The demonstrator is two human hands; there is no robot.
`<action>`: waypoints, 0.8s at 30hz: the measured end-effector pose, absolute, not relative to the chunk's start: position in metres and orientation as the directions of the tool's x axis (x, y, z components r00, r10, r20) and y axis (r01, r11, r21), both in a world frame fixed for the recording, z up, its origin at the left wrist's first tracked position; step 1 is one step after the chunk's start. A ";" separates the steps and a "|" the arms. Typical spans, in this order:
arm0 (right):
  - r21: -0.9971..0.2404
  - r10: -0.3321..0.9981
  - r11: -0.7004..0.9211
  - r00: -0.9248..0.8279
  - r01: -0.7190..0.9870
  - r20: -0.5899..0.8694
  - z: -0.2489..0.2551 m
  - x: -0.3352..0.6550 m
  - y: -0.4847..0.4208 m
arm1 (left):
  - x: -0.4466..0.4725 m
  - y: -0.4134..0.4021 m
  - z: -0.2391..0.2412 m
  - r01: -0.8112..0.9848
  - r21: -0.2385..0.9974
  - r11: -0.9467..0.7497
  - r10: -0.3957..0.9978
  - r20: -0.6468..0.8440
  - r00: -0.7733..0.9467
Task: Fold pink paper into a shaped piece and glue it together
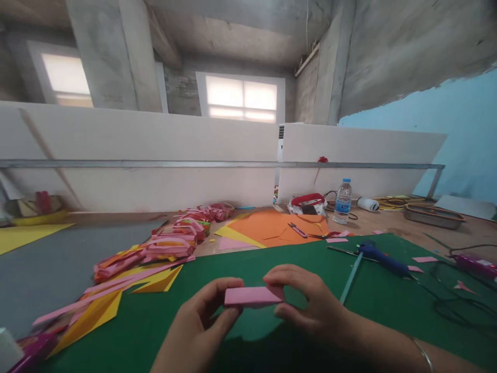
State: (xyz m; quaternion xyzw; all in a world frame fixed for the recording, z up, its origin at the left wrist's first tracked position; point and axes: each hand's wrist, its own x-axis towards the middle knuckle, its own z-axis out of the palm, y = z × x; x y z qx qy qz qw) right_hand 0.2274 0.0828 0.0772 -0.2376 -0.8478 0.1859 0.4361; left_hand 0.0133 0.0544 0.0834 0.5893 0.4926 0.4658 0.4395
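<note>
A small folded pink paper strip (252,296) is held between both hands above the green mat (248,259). My left hand (198,326) pinches its left end with thumb and fingers closed. My right hand (306,305) pinches its right end, with a bangle on that wrist. Both hands hover low at the near middle of the table.
Pink and yellow folded paper pieces (155,251) pile at the left. Orange sheets (272,228) with scissors lie behind. A blue glue gun (382,259) with cords lies at the right, a water bottle (343,201) and a tray (433,215) further back. White partition boards stand behind.
</note>
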 end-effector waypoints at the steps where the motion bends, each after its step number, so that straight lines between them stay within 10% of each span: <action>1: -0.520 0.574 0.814 -0.491 0.258 0.656 0.075 0.227 0.084 | 0.015 0.052 0.082 0.190 0.970 -0.151 0.986 0.135 0.095; 24: -0.819 0.812 0.512 -0.455 0.259 0.364 0.071 0.228 0.091 | 0.024 0.048 0.067 0.125 0.940 -0.317 0.937 0.331 -0.108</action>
